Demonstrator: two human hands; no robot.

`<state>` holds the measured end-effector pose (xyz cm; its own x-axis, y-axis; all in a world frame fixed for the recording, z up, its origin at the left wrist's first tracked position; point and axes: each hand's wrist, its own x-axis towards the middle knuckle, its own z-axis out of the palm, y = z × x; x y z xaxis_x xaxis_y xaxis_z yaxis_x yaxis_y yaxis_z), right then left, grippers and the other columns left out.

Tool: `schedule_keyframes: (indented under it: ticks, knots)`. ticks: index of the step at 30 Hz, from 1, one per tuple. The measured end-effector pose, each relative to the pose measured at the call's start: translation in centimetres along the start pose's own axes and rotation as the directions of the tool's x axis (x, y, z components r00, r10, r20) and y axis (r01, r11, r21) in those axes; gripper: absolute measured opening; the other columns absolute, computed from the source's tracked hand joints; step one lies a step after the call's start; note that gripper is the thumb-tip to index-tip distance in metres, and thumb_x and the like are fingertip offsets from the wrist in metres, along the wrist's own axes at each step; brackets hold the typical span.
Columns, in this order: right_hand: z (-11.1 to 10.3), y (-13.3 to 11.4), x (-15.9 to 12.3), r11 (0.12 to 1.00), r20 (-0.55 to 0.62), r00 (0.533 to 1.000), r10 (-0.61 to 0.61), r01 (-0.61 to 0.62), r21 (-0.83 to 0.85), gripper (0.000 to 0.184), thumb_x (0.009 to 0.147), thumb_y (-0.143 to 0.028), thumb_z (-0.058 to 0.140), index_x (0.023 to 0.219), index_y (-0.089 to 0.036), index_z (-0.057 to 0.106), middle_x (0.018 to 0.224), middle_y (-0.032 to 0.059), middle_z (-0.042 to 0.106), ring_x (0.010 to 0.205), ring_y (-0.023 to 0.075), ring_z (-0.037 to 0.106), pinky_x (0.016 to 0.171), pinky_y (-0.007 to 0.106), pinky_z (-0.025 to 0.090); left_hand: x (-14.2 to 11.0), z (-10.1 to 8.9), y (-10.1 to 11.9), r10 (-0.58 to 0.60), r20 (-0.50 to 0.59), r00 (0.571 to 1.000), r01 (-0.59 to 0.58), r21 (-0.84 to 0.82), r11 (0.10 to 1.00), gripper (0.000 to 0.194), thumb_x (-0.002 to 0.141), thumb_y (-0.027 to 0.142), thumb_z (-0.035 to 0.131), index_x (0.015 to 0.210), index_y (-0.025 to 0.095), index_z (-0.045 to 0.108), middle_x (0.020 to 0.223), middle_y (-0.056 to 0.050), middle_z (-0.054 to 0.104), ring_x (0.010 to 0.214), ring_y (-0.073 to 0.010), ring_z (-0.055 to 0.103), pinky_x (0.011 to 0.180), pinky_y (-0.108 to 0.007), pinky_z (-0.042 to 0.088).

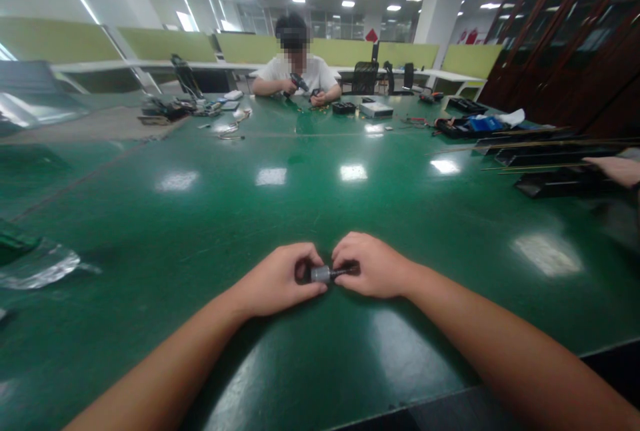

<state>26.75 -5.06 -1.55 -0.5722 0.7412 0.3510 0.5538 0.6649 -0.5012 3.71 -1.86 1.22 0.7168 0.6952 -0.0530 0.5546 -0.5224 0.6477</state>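
Both hands meet above the near middle of the green table (pixel 260 218). Between them lies a small grey metal cylinder (pixel 321 274), roughly horizontal, with a thin dark rod (pixel 340 272) that looks threaded running out of its right side. My left hand (pixel 285 278) is closed on the cylinder, thumb at the front and fingers behind. Pinched in the fingers of my right hand (pixel 370 264) is the dark rod. A dark part shows inside the curl of my left hand; what it is I cannot make out.
Across the table a person (pixel 296 71) holds a power drill (pixel 299 81). At the right, another person's hand (pixel 617 168) rests by black metal channels (pixel 560 181). Clear plastic wrap (pixel 43 264) lies at the left, and cables and electronic parts (pixel 170 108) are at the far left.
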Motion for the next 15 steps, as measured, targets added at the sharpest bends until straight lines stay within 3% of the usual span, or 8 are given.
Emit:
schedule_keyframes:
  ticks: [15]
  knots:
    - [-0.30, 0.18, -0.37, 1.000, 0.013, 1.000, 0.013, -0.013, 0.001, 0.008, 0.078, -0.019, 0.075, 0.085, -0.019, 0.072, 0.100, 0.0060, 0.073, 0.098, 0.0212, 0.064, 0.092, 0.036, 0.049, -0.03, 0.09, -0.04, -0.002, 0.004, 1.000, 0.002, 0.015, 1.000, 0.023, 0.078, 0.032, 0.072, 0.095, 0.018, 0.065, 0.074, 0.001, 0.061, 0.066, -0.0164, 0.058, 0.060, -0.025, 0.042]
